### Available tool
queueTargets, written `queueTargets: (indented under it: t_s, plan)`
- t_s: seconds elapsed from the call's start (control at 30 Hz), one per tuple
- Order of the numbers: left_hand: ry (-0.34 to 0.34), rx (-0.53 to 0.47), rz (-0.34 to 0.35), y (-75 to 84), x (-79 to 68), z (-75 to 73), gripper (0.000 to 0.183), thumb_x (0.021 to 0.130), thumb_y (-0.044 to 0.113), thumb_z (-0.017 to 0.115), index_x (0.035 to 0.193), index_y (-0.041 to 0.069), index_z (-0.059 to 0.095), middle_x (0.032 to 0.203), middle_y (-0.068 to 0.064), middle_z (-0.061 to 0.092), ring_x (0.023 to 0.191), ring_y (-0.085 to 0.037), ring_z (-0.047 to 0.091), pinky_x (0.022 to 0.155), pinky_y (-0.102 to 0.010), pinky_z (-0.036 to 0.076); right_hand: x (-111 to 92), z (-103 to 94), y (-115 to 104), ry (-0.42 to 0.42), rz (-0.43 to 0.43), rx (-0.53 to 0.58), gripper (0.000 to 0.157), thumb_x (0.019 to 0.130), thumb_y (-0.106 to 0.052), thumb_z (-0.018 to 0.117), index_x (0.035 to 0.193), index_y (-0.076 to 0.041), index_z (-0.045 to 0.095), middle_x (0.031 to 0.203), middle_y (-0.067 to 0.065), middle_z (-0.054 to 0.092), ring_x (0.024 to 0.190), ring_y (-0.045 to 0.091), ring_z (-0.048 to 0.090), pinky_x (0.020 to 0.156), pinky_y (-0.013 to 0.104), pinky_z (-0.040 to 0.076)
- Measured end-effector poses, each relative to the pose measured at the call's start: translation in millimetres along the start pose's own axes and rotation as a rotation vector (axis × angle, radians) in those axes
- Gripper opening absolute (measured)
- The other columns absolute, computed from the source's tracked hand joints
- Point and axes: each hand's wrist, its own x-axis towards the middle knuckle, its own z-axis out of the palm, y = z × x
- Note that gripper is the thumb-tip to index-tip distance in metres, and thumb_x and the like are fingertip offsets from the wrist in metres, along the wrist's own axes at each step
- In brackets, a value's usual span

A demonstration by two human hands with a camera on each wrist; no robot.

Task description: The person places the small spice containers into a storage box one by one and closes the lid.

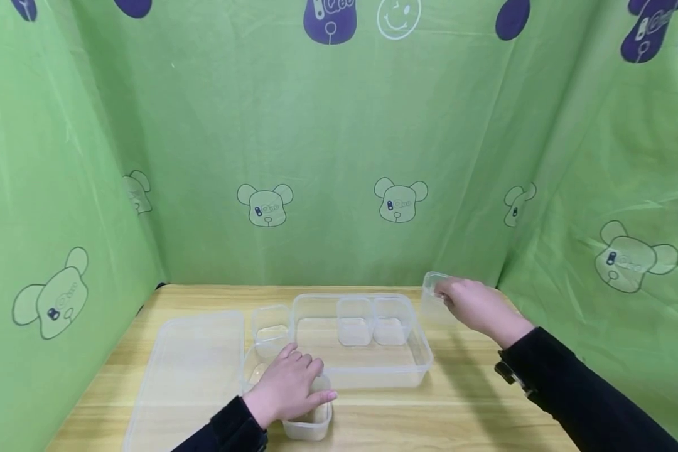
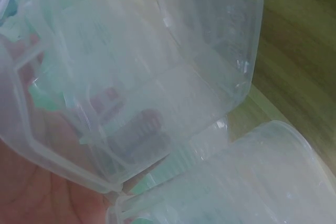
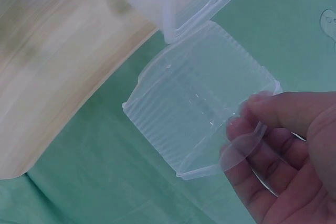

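Right hand (image 1: 482, 305) pinching ribbed translucent plastic cup (image 3: 184, 98), left hand (image 1: 290, 384) over rounded-corner tubs (image 1: 307, 431), its grip unclear

The containers (image 1: 367, 378) are colourless, the curtain (image 1: 328, 125) bear-printed green.

Lid (image 1: 194, 376) on table (image 1: 412, 420), left of box (image 1: 373, 378). Two cups (image 1: 355, 333) in box, right rear. Third cup (image 1: 271, 319) between lid and box. Right of box: right hand (image 1: 480, 307), fourth cup (image 1: 432, 301).
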Motion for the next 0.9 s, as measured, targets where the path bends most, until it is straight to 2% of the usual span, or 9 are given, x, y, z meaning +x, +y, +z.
queueTargets:
  t_s: [0.17,0.3,0.47,0.53,0.9]
  plan:
    - [0.004,0.006,0.000,-0.3,1.1,-0.8,0.065,0.096,0.070,0.040,0.123,0.015,0.062,0.115,-0.005,0.068,0.116,-0.026,0.059,0.116,-0.050,0.029,-3,-1.7,-8,0.041,-0.048,-0.005,0.019,0.084,0.008,0.066,0.093,-0.008,0.069,0.088,0.004,0.069,0.075,0.020,0.066,0.065,0.040,0.057]
    - [0.008,0.005,0.002,-1.0,1.7,-1.2,0.062,0.097,0.068,0.043,0.123,0.015,0.062,0.115,-0.005,0.068,0.115,-0.026,0.059,0.116,-0.050,0.029,-5,-1.9,-16,0.066,-0.105,0.000,0.020,0.082,0.011,0.065,0.091,-0.006,0.069,0.086,0.003,0.067,0.076,0.018,0.064,0.067,0.038,0.056]
    - [0.005,0.004,-0.001,-0.7,1.5,-1.7,0.063,0.096,0.068,0.042,0.123,0.014,0.062,0.115,-0.005,0.068,0.115,-0.026,0.059,0.116,-0.050,0.029,-5,-0.7,-26,0.080,-0.151,-0.003,0.020,0.082,0.011,0.067,0.094,-0.004,0.070,0.091,0.006,0.071,0.084,0.024,0.069,0.074,0.040,0.058]
    - [0.003,0.000,-0.001,-0.5,1.3,-1.5,0.064,0.096,0.068,0.042,0.123,0.014,0.062,0.115,-0.005,0.068,0.115,-0.026,0.059,0.116,-0.050,0.029,-6,-0.2,-30,0.086,-0.162,-0.008,0.020,0.082,0.011,0.068,0.097,-0.003,0.071,0.094,0.007,0.072,0.087,0.027,0.070,0.077,0.041,0.059]
    - [0.011,-0.018,0.004,-0.1,0.9,-0.5,0.065,0.097,0.069,0.040,0.123,0.014,0.062,0.115,-0.006,0.069,0.115,-0.027,0.060,0.116,-0.051,0.029,-12,4.2,-46,0.103,-0.172,-0.008,0.021,0.083,0.009,0.069,0.097,-0.005,0.072,0.094,0.005,0.071,0.086,0.024,0.070,0.074,0.038,0.059]
